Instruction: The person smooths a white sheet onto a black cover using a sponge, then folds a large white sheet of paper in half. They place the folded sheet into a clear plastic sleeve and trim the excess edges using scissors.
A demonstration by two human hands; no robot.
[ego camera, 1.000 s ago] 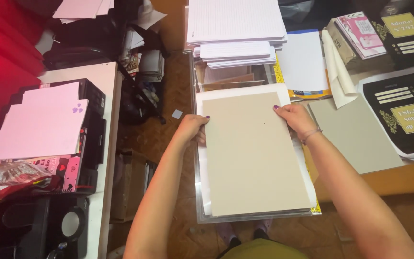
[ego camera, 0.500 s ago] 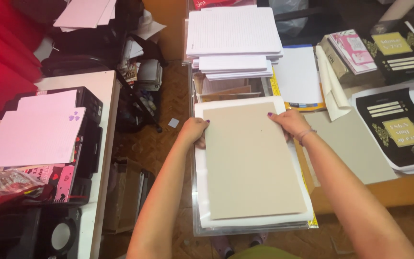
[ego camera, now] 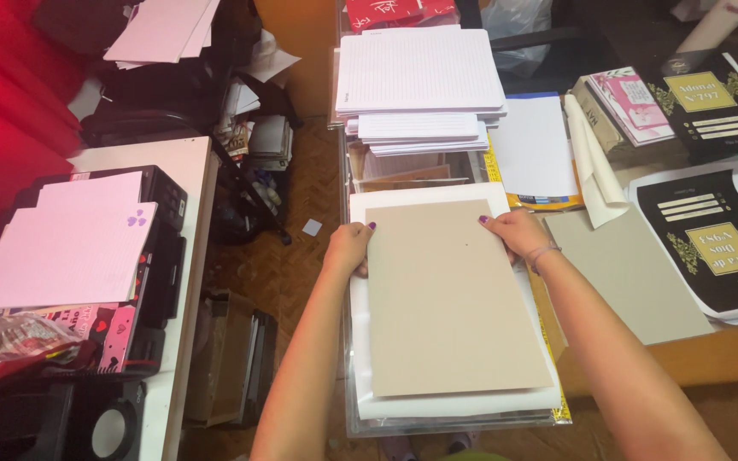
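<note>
Cardboard sheet (ego camera: 454,299): tan, flat, lying on top of a pile of white sheets (ego camera: 459,403) inside a clear plastic tray (ego camera: 354,423); near edge close to the body, far edge between both hands.
Left hand (ego camera: 349,248): gripping the left far corner of the cardboard sheet, fingers curled over the edge, thumb on top.
Right hand (ego camera: 514,235): gripping the right far corner in the same way, closed on the edge, a thin band at the wrist.
Grey board (ego camera: 634,282): lying flat just right of the right forearm, on the wooden table (ego camera: 728,363).
Black printed covers (ego camera: 719,243): stacked further right, apart from both hands.
Lined paper stacks (ego camera: 420,81): beyond the cardboard sheet, well past the fingertips.
Pink paper (ego camera: 66,243): far left, on a black machine (ego camera: 168,256), well apart.
</note>
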